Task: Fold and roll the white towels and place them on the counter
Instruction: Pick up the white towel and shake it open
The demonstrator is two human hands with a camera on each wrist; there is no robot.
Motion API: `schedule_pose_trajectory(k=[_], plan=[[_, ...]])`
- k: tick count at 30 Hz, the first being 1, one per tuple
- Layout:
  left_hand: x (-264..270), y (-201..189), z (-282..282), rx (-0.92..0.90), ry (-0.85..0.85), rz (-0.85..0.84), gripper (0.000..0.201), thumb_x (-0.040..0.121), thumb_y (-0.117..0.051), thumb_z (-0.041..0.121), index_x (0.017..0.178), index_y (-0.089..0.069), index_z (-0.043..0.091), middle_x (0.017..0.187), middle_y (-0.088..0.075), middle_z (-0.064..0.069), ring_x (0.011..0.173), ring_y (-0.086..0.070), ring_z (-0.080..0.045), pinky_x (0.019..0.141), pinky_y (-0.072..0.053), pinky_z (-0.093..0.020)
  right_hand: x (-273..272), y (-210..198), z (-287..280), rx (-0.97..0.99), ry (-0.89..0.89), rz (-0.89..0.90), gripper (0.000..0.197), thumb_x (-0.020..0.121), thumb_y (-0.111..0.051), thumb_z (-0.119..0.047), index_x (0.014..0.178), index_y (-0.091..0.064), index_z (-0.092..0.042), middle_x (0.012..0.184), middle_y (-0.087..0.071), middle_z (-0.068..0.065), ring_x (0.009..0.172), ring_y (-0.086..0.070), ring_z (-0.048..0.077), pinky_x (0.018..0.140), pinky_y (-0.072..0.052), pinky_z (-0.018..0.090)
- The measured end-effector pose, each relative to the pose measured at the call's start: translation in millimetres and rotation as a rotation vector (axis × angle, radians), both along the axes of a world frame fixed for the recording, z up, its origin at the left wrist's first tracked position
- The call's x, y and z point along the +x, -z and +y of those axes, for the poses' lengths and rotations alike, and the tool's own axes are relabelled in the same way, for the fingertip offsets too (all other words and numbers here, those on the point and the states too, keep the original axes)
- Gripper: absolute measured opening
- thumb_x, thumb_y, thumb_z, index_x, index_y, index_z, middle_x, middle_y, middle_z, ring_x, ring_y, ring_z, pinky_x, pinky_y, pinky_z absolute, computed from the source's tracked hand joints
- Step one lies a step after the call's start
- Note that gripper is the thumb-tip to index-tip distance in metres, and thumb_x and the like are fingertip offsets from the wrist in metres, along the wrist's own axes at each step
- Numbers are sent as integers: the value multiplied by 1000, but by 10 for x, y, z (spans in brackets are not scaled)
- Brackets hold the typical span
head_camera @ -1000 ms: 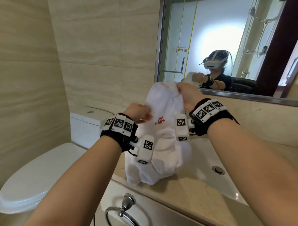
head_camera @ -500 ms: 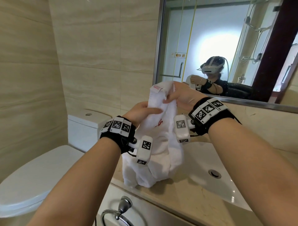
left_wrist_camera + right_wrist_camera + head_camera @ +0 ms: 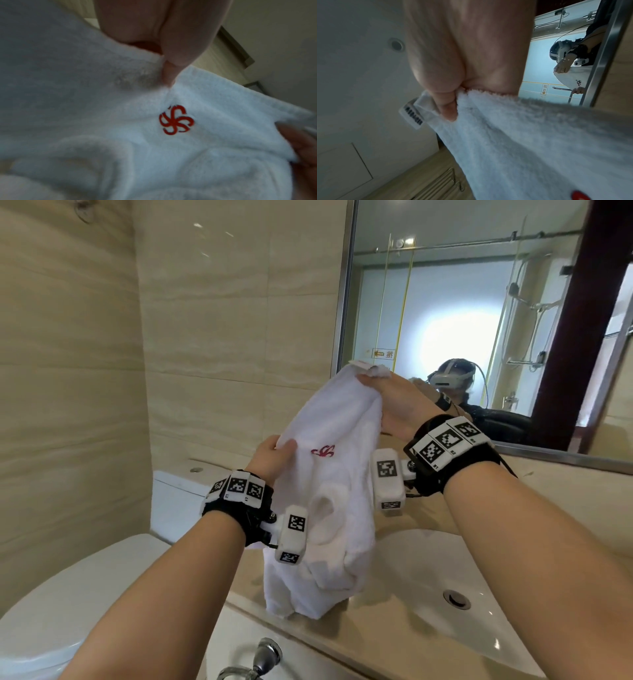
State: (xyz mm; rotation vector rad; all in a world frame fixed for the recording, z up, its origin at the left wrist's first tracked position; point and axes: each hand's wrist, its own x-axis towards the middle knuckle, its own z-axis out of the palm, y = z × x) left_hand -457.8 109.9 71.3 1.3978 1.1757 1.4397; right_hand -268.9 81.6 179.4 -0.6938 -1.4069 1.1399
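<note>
A white towel (image 3: 329,487) with a red embroidered logo (image 3: 323,452) hangs bunched above the beige counter (image 3: 383,642), its lower end resting near the counter's front edge. My right hand (image 3: 387,402) pinches the towel's top corner by the label, raised in front of the mirror. My left hand (image 3: 274,453) grips the towel's left edge lower down, beside the logo. In the left wrist view the thumb (image 3: 171,65) presses into the cloth (image 3: 223,108) above the logo (image 3: 175,120). The right wrist view shows the thumb (image 3: 447,108) clamped on the towel's corner (image 3: 513,128), next to its label (image 3: 412,116).
A white sink basin (image 3: 445,570) with a drain (image 3: 456,599) lies to the right of the towel. A toilet (image 3: 68,594) stands lower left, against the tiled wall. A chrome towel ring (image 3: 260,659) hangs under the counter's front. A mirror (image 3: 479,302) covers the wall behind.
My right hand has lifted the towel's top corner higher and stretched the cloth upward. My left hand has slid along the left edge, and the logo has come into full view.
</note>
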Motion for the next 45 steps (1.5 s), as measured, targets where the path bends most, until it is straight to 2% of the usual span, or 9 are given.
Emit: schedule_pose_trajectory(k=[3,8,12,23,30,34,39,41,45], plan=[[-18,-264,-162,94,-78,-176,13,95,-48,25,84,-55,22,93,-62,-8,86,-57,-24,77,-48,-37,-24,-104,-191,-7,89,54,11,96,-52,-14,87,-59,-16,81,-63,2,75,-62,14,63,-50,25],[-83,-837,-686,303,-102,-355,9,96,-48,24,90,-54,20,74,-58,2,65,-53,-12,54,-43,-18,45,-309,-678,1,239,199,32,95,-54,-18,124,-55,-3,112,-66,12,96,-65,22,82,-53,32],[-122,-1294,-1246,454,-67,-427,11,95,-50,25,103,-55,18,80,-61,3,74,-57,-12,61,-46,-21,39,-471,-1155,59,190,229,33,96,-53,-19,124,-55,-2,114,-67,12,96,-66,21,72,-55,30],[-149,-2291,-2232,716,72,-521,7,96,-52,15,91,-54,11,78,-61,-2,68,-59,-13,65,-51,-25,34,-1247,-2165,339,-4,315,22,98,-49,-23,103,-65,-8,96,-74,5,90,-71,17,76,-58,28],[-212,-1913,-1773,546,-32,-426,22,93,-57,26,77,-48,14,68,-57,-2,57,-56,-14,52,-48,-23,109,-1081,-1794,254,115,112,29,97,-50,-24,121,-58,-8,113,-68,8,100,-67,20,78,-56,30],[-378,-1562,-1378,433,-134,-199,18,87,-65,26,78,-52,17,75,-60,-4,71,-57,-21,68,-47,-34,170,-726,-1501,171,323,-196,17,92,-60,-23,102,-64,-9,99,-70,7,82,-68,16,64,-54,24],[-423,-1139,-973,339,-145,-19,24,84,-68,21,68,-50,21,68,-54,1,61,-51,-14,60,-43,-25,212,-352,-1061,101,509,-203,7,86,-66,-15,87,-62,-10,80,-65,4,72,-63,17,61,-50,23],[-427,-1015,-809,302,-168,24,24,83,-70,21,68,-51,21,68,-55,2,65,-51,-15,62,-43,-26,206,-249,-891,85,565,-224,13,86,-65,-11,76,-57,-11,73,-61,3,67,-59,16,49,-48,15],[-461,-806,-478,230,-253,156,23,80,-72,25,65,-55,20,68,-58,2,72,-55,-18,66,-45,-27,246,-84,-544,84,659,-408,14,85,-65,-16,81,-53,-11,75,-50,9,64,-49,16,49,-37,19]])
